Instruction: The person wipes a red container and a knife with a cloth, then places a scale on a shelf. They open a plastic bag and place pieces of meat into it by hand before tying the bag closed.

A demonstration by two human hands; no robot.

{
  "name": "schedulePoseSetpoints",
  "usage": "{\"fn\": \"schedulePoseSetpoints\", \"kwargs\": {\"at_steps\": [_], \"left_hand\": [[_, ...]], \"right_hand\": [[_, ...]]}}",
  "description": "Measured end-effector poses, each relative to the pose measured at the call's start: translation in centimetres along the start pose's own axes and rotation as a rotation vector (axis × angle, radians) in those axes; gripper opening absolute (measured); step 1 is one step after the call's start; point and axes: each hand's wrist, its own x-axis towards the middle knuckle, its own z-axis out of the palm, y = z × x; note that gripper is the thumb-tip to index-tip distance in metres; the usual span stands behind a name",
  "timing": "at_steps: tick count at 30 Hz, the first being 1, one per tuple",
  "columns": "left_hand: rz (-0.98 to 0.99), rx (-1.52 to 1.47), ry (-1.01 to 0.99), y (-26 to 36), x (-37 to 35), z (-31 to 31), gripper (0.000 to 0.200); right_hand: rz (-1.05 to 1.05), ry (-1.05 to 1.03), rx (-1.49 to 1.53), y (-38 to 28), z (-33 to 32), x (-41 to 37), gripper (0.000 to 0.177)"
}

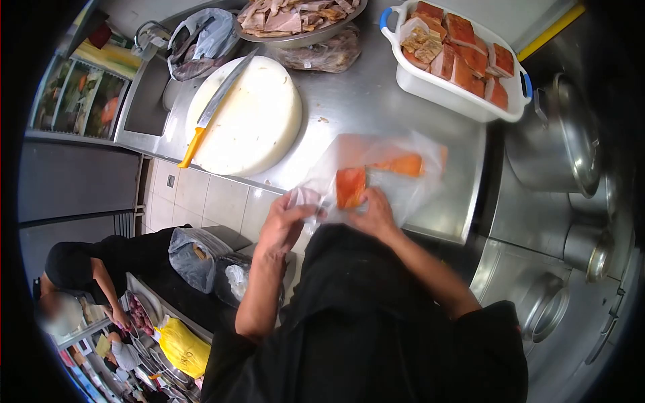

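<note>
My left hand (283,220) pinches the gathered edge of a clear plastic bag (396,195) at the front edge of the steel table. Beside it, my right hand (376,213) is closed at the side of an orange-red block of meat (350,188), fingers and thumb right at its lower corner. Another orange-red piece of meat (406,164) shows through the bag, farther back. The bag spreads over the table top, and its film blurs what lies under it.
On the table a yellow-handled knife (218,101) rests across a round white cutting board (269,121). Behind are a metal bowl of sliced meat (295,17) and bagged meat (322,52). A white tub (430,87) holds meat blocks; pots (551,148) stand right. Another person (94,269) works lower left.
</note>
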Motion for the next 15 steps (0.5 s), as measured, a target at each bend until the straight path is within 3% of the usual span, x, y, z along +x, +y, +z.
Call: {"fn": "schedulePoseSetpoints", "kwargs": {"at_steps": [1,4,10,15], "left_hand": [[-0.002,-0.017,-0.005,-0.2,0.1,-0.3,0.027],[-0.115,0.023,-0.056,-0.6,0.3,-0.7,0.025],[-0.223,0.000,-0.020,-1.2,0.4,0.3,0.030],[-0.195,0.036,0.019,-0.1,-0.1,2.2,0.033]], "right_hand": [[0.069,-0.101,-0.051,-0.3,-0.6,-0.3,0.045],[0.174,-0.142,-0.008,0.6,-0.3,0.2,0.044],[0.001,-0.094,-0.148,1.4,0.8,0.0,0.044],[0.099,-0.273,-0.286,2.0,2.0,0.5,0.061]]}}
